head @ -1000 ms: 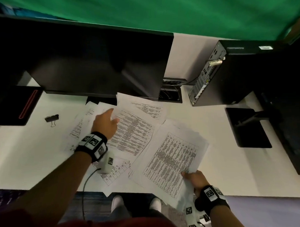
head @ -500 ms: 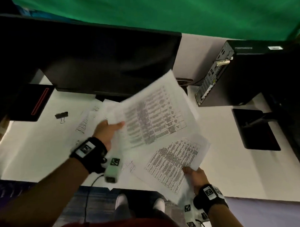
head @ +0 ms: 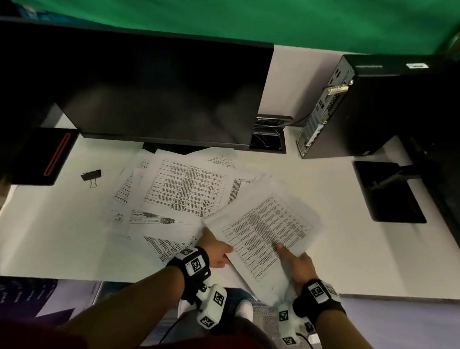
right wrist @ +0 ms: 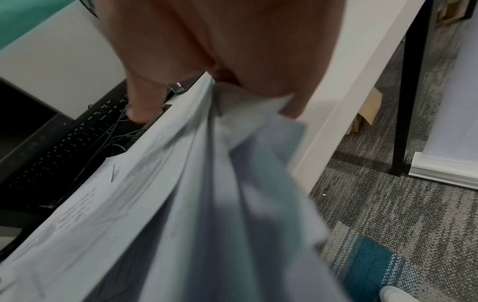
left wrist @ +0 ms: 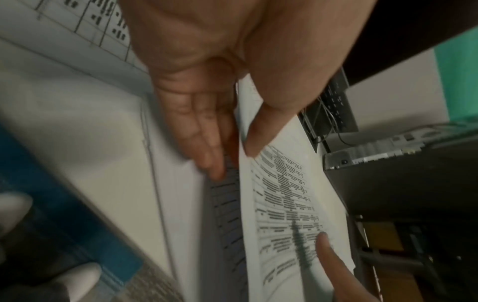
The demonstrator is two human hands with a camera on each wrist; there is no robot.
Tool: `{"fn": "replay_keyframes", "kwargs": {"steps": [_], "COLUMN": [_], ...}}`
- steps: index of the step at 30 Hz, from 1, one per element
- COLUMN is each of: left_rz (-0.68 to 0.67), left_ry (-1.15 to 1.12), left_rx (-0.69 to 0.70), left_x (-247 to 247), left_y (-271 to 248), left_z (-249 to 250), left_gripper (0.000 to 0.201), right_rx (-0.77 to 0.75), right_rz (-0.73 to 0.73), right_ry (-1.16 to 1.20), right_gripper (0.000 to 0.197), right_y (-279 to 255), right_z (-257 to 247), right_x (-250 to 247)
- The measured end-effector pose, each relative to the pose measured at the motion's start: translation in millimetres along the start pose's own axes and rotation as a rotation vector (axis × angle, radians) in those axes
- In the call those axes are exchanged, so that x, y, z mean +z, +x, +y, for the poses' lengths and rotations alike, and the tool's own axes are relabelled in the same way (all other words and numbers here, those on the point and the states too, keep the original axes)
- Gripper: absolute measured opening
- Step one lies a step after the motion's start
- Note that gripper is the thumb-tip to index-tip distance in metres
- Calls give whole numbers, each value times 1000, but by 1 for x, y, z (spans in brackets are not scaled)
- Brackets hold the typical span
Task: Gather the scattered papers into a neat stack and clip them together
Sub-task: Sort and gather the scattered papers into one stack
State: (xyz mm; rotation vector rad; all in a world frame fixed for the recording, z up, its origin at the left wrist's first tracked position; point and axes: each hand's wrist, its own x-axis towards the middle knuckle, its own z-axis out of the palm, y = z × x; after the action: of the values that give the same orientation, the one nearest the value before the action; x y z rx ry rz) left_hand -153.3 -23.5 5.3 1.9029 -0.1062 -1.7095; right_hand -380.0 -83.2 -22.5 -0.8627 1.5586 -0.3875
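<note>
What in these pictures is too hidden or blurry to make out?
- Printed text on the held sheets: too small in the head view, motion-blurred in both wrist views.
- How many sheets the right hand grips: the right wrist view shows only smeared folds.
- Left hand fingers: under the sheets in the head view.
- Loose papers at the back: far edges tucked under the monitor.
- Binder clip: too small for detail.

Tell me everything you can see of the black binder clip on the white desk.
The small black binder clip lies on the white desk, left of the scattered printed papers and just right of a black box with a red stripe. It looks like black metal with thin wire handles, one loop pointing toward the desk's near edge. It holds no paper. Nothing touches it; both hands are far off at the papers.
</note>
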Motion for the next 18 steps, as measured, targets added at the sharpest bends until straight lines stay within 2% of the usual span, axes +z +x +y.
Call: {"fn": "replay_keyframes", "kwargs": {"steps": [2, 4, 7, 8, 10, 11, 14, 18], "left_rz": [-16, 64, 373, 500, 737, 799, 792, 733], "left_ry": [230, 385, 643, 640, 552, 496, 435, 526], "left_rx": [35, 102, 220, 221, 124, 52, -112, -93], "left_x": [-2, -20, -72, -93, -135, -155, -195, -199], "left_y": [-14, -13, -1, 1, 7, 8, 14, 27], "left_z": [1, 3, 15, 20, 24, 24, 17, 18], "left_gripper": [18, 20, 23, 23, 53, 71, 108, 120], "right_rx": [-10, 22, 20, 22, 25, 24, 12, 34], "right_rz": [77, 113, 124, 124, 123, 118, 96, 112], "right_ry": [-130, -202, -252, -260, -251, -240, -227, -261], "right_gripper": [62, 68, 62, 62, 68, 67, 59, 60], "right_y": [3, 2, 1, -1, -6, -7, -14, -14], "right_z": [1, -2, -4, -4, -7, -8, -15, -15], "right_x": [2, 3, 2, 2, 2, 2, 3, 6]}}
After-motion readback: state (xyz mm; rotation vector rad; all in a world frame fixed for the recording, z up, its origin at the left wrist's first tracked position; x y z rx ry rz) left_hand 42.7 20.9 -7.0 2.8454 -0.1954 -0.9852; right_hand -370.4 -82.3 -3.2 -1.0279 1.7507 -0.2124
